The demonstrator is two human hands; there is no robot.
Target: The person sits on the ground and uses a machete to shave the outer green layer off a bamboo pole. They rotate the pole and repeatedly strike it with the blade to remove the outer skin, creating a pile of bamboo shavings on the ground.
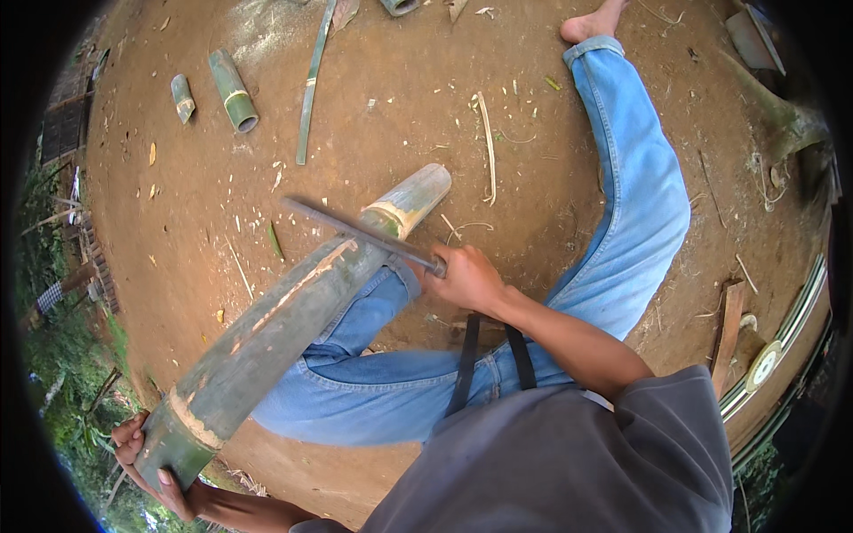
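Note:
A thick green-grey bamboo pole lies slantwise over my bent left leg, its far end pointing away and to the right. My left hand is wrapped round the near end at the lower left, below a pale scraped joint. My right hand is closed on the handle of a long knife. The blade, blurred by motion, crosses the pole just short of the far joint, where the skin is shaved pale. A long strip along the pole's top is also bare.
Two short bamboo pieces, a small one and a bigger one, lie at the upper left. Beside them is a long split bamboo strip. Shavings litter the dirt ground. My outstretched right leg and a wooden block are on the right.

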